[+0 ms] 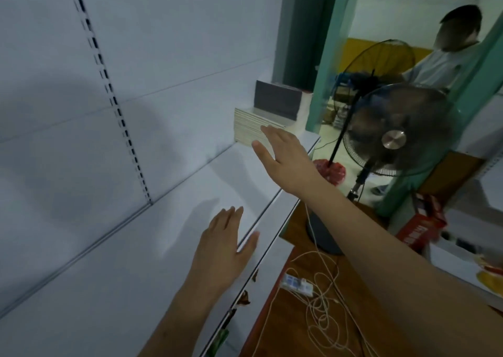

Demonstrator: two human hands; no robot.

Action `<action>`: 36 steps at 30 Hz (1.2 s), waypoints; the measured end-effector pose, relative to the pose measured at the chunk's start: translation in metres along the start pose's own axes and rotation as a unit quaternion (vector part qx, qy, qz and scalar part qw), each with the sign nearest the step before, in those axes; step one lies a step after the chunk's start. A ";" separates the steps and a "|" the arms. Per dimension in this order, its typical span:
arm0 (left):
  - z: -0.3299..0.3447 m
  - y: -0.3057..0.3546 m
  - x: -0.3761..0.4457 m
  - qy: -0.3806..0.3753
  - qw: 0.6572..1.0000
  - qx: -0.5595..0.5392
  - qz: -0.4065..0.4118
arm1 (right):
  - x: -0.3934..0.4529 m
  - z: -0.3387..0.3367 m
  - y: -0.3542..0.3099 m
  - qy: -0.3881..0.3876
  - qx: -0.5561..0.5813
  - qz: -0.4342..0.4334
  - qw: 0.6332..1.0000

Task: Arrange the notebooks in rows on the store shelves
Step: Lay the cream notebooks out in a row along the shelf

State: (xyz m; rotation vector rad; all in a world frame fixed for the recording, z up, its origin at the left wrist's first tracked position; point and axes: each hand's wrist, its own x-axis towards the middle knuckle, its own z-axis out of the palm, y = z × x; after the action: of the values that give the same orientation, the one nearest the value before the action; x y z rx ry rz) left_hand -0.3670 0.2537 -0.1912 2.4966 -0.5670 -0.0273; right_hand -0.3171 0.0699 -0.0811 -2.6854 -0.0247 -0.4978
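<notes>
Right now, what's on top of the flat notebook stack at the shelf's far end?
A dark grey block of notebooks sits on the flat stack. The right hand covers the stack's near corner, so that part is hidden.

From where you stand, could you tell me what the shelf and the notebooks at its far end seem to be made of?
The shelf looks like painted sheet metal: a smooth, pale, slightly glossy surface with a folded front lip and a slotted upright behind it. The notebooks look like paper: thin cream page edges in a stack beside the right hand. The dark ones seem to have matte card covers, though blur leaves that open.
</notes>
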 end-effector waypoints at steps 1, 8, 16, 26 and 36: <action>0.000 0.001 0.017 0.002 1.000 0.002 0.001 | 0.018 0.000 0.009 0.007 -0.014 -0.007 1.000; 0.011 0.004 0.108 -0.030 0.999 0.015 0.004 | 0.115 0.015 0.080 0.019 -0.041 0.003 0.999; 0.046 0.000 0.187 -0.041 0.997 0.067 -0.009 | 0.210 0.068 0.168 -0.058 -0.061 0.012 0.996; 0.057 0.020 0.284 0.031 0.992 0.013 -0.125 | 0.265 0.101 0.226 -0.110 -0.079 -0.055 0.989; 0.043 0.047 0.346 0.311 0.642 -0.655 -0.247 | 0.198 0.088 0.201 -0.084 0.122 -0.335 0.930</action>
State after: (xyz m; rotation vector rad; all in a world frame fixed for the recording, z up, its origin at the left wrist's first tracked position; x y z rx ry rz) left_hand -0.0766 0.0567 -0.1665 0.9819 0.4001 0.1565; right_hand -0.0833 -0.0903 -0.1659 -2.4078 -1.0094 -0.4153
